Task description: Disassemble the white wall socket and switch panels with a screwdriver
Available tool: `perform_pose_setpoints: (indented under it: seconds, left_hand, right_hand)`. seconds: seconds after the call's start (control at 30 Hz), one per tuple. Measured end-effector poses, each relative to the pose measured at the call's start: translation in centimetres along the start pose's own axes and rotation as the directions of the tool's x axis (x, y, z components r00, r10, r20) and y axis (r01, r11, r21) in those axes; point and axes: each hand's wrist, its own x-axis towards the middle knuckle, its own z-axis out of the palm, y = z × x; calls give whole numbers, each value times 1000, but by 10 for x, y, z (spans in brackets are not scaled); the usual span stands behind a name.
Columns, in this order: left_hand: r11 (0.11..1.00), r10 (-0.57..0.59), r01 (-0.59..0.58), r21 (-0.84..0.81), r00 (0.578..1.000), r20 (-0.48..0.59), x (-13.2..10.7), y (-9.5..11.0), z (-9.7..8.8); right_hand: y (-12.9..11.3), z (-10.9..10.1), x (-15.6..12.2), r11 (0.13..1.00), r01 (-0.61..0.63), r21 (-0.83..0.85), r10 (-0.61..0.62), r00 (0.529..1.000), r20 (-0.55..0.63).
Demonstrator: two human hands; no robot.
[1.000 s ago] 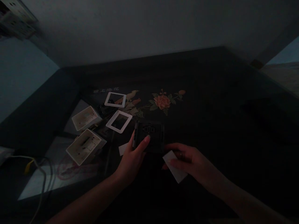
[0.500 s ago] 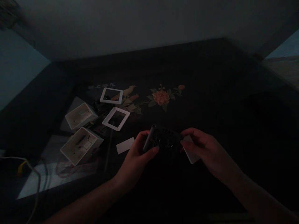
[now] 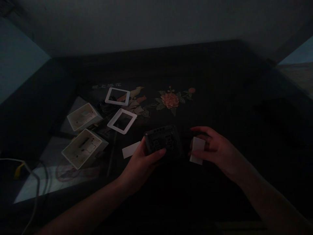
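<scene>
My left hand (image 3: 143, 160) grips a black square wall switch body (image 3: 163, 140) by its left side, thumb lying across the front face, where small mechanisms show dimly. To the right of it, and apart from it, my right hand (image 3: 215, 148) pinches a white rectangular switch rocker (image 3: 199, 145) between thumb and fingers. A second white switch rocker (image 3: 130, 150) lies on the table, partly hidden behind my left hand. Farther back are two white square switch frames, one nearer (image 3: 133, 118) and the other behind it (image 3: 127, 98).
Two open white wall boxes, a front one (image 3: 69, 158) and a rear one (image 3: 73, 121), stand on the left of the dark table. A white cable (image 3: 37, 186) runs down the left edge. A flower picture (image 3: 170, 100) decorates the tabletop. The scene is very dim.
My right hand has come away from the switch body, bringing the white rocker more upright. My left hand has turned the body and shifted it slightly left.
</scene>
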Motion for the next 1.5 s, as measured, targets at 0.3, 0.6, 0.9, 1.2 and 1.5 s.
perform_pose_setpoints:
  seconds: [0.3,0.6,0.9,1.2,1.5]
  left_hand:
    - [997,24,-32,73,994,106,-3,-4,-2]
    - [960,88,-121,251,986,138,1,-8,-6]
    - [995,61,-70,66,990,130,-2,-2,-2]
    - [981,26,21,-191,970,240,-3,-3,-2]
    - [991,81,-40,-131,944,321,-8,1,0]
  right_hand:
    - [-6,1,0,984,126,127,-103,979,-173]
    - [-5,-3,0,991,79,107,-60,982,-177]
    - [-6,5,-9,994,38,100,-40,999,27]
    - [0,13,-10,929,239,-283,-244,969,17]
    - [1,16,-10,740,346,-577,-416,909,11]
